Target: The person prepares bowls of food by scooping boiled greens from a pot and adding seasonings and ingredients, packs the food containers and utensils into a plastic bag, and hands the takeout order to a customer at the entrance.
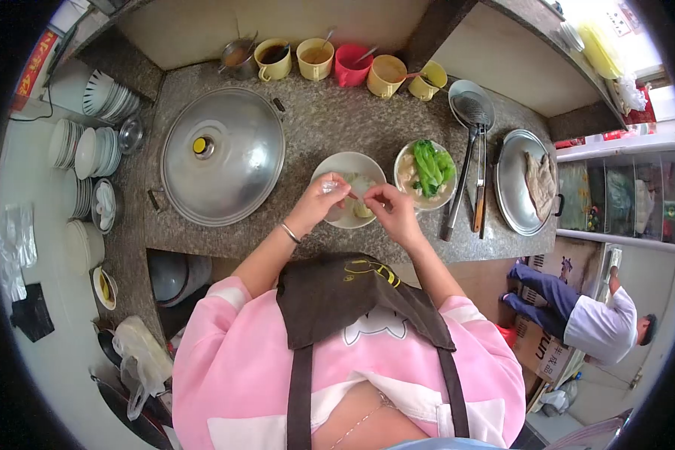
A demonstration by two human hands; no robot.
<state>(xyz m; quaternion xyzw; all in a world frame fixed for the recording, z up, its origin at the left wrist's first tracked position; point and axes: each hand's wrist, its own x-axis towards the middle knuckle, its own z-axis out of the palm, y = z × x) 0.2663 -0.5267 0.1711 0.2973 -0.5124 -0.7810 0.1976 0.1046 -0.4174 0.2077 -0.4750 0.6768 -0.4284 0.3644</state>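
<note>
A white bowl stands on the stone counter in front of me, with pale, greenish-white food inside. Over its left side, my left hand is closed on what looks like a small clear plastic bag. My right hand is above the bowl's right side, its thumb and finger pinched together near my left fingertips. What the right fingers grip is too small to make out. Just right of the bowl is a second bowl with green leafy vegetables over pale food.
A large domed lid covers the counter's left. Several seasoning cups line the back. A ladle, a strainer and a lidded pan lie right. Stacked plates stand left. Another person is at far right.
</note>
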